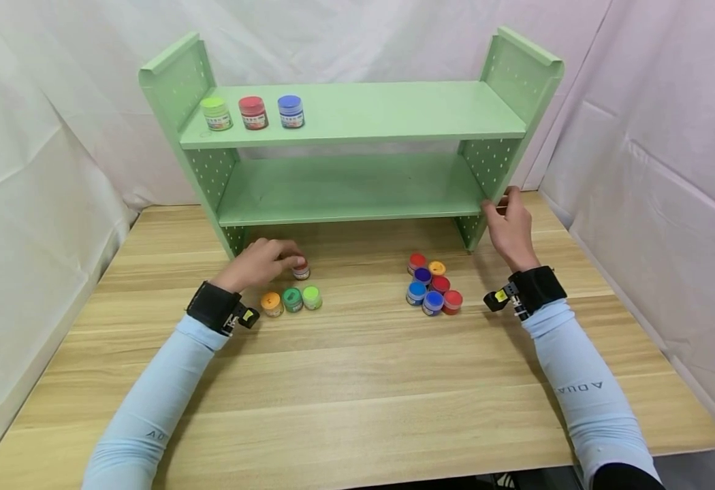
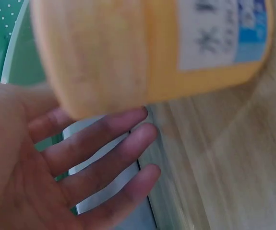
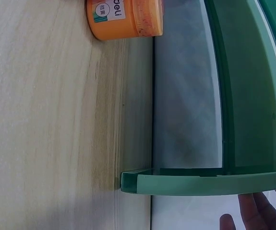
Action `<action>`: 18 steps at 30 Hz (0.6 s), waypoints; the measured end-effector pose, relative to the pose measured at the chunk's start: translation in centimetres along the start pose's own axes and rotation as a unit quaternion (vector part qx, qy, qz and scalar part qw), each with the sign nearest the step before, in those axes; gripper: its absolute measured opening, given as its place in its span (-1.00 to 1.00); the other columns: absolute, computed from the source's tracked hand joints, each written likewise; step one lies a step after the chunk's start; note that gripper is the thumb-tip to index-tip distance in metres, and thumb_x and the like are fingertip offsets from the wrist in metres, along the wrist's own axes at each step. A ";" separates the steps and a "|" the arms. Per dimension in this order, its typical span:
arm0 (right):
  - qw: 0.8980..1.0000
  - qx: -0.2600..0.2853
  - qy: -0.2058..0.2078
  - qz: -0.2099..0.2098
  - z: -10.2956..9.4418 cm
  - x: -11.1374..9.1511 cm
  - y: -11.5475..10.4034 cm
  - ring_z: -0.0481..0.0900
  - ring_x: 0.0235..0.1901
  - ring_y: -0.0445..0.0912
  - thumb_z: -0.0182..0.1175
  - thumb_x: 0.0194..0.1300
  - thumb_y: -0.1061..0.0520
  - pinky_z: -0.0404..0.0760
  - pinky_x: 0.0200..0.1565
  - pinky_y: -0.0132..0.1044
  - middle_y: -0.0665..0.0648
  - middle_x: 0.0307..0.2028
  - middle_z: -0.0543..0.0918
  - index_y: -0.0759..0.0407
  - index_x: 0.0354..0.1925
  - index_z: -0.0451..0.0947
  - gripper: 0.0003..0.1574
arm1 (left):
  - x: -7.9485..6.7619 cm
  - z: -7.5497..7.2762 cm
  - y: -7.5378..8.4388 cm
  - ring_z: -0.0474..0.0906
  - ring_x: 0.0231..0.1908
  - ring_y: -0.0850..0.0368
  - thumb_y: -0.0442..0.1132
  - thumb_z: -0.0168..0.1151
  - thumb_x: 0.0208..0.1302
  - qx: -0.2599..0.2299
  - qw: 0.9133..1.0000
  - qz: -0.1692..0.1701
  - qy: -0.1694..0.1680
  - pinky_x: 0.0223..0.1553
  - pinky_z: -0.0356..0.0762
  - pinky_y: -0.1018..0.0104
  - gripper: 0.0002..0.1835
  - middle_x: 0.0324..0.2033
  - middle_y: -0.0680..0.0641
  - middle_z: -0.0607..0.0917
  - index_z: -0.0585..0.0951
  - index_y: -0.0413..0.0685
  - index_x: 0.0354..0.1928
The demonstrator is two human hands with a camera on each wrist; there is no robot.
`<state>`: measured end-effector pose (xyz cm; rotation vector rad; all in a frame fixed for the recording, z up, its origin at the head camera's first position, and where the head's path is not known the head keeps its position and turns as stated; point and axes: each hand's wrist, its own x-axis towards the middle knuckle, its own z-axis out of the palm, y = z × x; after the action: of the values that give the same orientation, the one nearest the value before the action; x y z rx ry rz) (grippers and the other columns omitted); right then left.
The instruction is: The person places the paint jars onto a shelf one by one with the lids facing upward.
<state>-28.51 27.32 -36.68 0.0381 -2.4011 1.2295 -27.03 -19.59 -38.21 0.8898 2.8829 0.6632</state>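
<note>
My left hand (image 1: 261, 264) pinches the lid of a small red-lidded paint jar (image 1: 302, 273) by the shelf's left foot. In the left wrist view, a close orange paint jar (image 2: 162, 48) hides the thumb and the pinched jar; the other fingers (image 2: 114, 158) are spread. Nearest that hand stand an orange jar (image 1: 272, 305), a dark green jar (image 1: 293, 300) and a light green jar (image 1: 312, 298). My right hand (image 1: 513, 230) grips the edge of the green shelf's right side panel (image 1: 494, 163), its fingers (image 3: 255, 213) on the outer side.
On the top board (image 1: 382, 112) stand a light green jar (image 1: 216, 114), a red jar (image 1: 253, 113) and a blue jar (image 1: 291, 112). Several red, blue and orange jars (image 1: 434, 303) cluster on the wooden table (image 1: 357, 395) at right. White cloth (image 1: 345, 41) hangs behind.
</note>
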 end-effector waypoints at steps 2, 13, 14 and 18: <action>1.000 0.001 -0.001 0.003 0.0 0.0 0.0 0.46 -0.09 -0.03 -0.08 0.41 -0.14 0.43 -0.10 -0.18 0.22 -0.05 0.50 0.22 0.20 0.23 -0.42 | 0.0 0.0 0.1 0.56 -0.34 0.20 0.00 0.24 0.26 -0.005 1.000 -0.005 -0.009 -0.31 0.48 0.23 -0.74 -0.35 0.12 0.67 0.64 0.05 -0.12; 1.000 0.001 -0.004 0.000 0.0 0.1 0.1 0.47 -0.09 -0.02 -0.10 0.42 -0.12 0.43 -0.11 -0.17 0.24 -0.03 0.50 0.24 0.20 0.23 -0.42 | 0.2 0.7 -0.2 0.56 -0.35 0.19 -0.10 0.44 0.03 0.003 1.000 -0.010 -0.006 -0.28 0.48 0.25 -0.67 -0.40 0.10 0.66 0.64 0.02 -0.14; 1.000 0.002 -0.004 -0.001 0.0 0.1 0.1 0.47 -0.09 -0.02 -0.10 0.42 -0.12 0.43 -0.10 -0.16 0.24 -0.03 0.50 0.24 0.20 0.22 -0.42 | 0.2 0.7 -0.2 0.56 -0.35 0.18 -0.11 0.44 0.03 0.004 1.000 -0.010 -0.003 -0.28 0.48 0.25 -0.67 -0.40 0.09 0.66 0.64 0.01 -0.14; 1.000 0.002 -0.005 0.002 0.0 0.1 0.1 0.46 -0.09 -0.02 -0.11 0.42 -0.13 0.43 -0.09 -0.16 0.23 -0.04 0.49 0.24 0.20 0.22 -0.42 | 0.3 0.9 -0.3 0.56 -0.36 0.19 -0.14 0.44 0.04 0.007 1.000 -0.005 0.003 -0.29 0.48 0.26 -0.69 -0.40 0.09 0.66 0.63 0.01 -0.14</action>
<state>-28.61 27.41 -36.75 0.0414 -2.4092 1.2384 -27.25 -19.31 -39.13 0.8759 2.8995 0.6479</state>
